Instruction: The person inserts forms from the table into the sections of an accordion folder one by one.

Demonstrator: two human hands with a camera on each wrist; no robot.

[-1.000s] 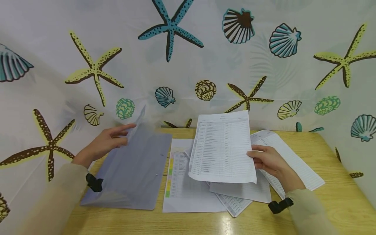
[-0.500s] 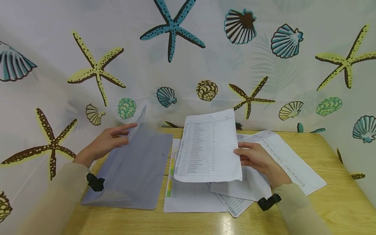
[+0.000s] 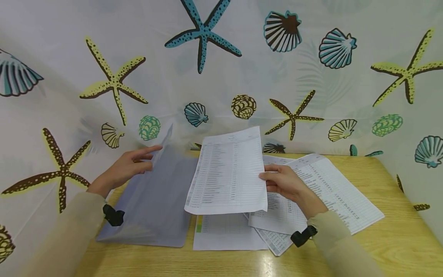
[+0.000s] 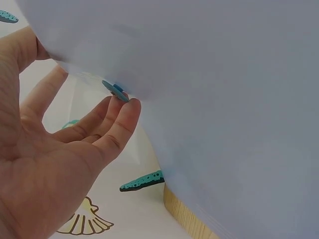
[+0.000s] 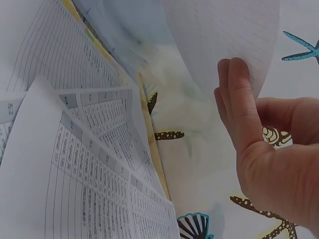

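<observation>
My left hand (image 3: 122,168) holds up the top layer of a translucent blue-grey plastic folder (image 3: 162,204) on the left of the table. In the left wrist view, the thumb tip is hidden behind the plastic sheet (image 4: 224,99). Fingertips there meet its edge beside a small blue round piece (image 4: 115,90) that looks like a snap button. Pinched by its right edge, a thin sheaf of printed sheets (image 3: 228,173) hangs in my right hand (image 3: 283,183), raised over the table near the folder. Its right thumb lies on the front, the other fingers behind.
Under the raised sheets lies a page with coloured cells (image 3: 228,236). More printed pages (image 3: 335,188) overlap to the right, some at an angle. The wooden table (image 3: 373,181) ends at a curtain (image 3: 221,84) printed with starfish and shells.
My right hand has carried the sheaf leftward to the folder, uncovering more of the pages on the right. My left hand stays at the raised plastic.
</observation>
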